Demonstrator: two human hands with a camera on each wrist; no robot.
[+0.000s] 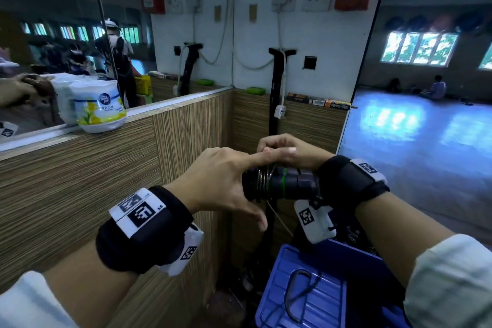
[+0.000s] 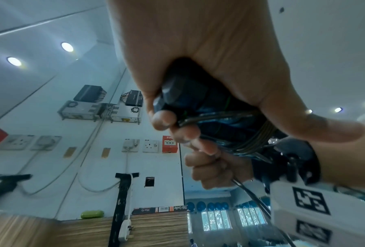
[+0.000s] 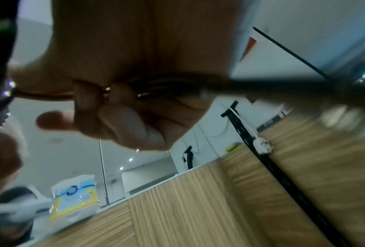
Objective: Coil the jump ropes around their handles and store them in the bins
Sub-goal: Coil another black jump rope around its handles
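Head view: left hand [image 1: 226,184] grips handles [image 1: 287,184]; right hand [image 1: 282,150] pinches rope [image 1: 262,177] above.

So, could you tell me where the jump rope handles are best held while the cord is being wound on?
Probably on the bare end of the jump rope handles, away from the coils. The handles lie level with the wraps of cord bunched at one end, so a grip from the free end keeps them clear. The left hand wraps the coiled end; the right hand pinches the cord.
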